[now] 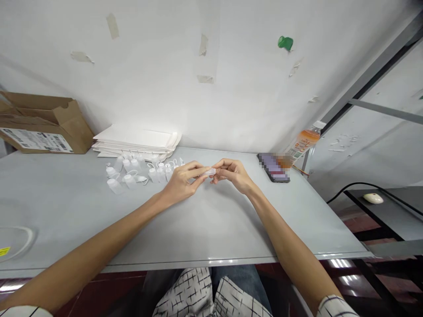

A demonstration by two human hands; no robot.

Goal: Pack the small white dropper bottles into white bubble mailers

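The 2 bare forearms slant inward from the lower corners, so the hands meet near the middle of the view. The left forearm lies at a shallow angle, its wrist nearly in line; the right forearm rises more steeply. The left hand points its fingers rightward, back of the hand up, its grip pinched between thumb and fingers. The right hand faces it, thumb and fingertips drawn together, its other fingers curled.

Small bottles of smooth, translucent plastic, a matt cardboard box, a smooth, glossy tabletop
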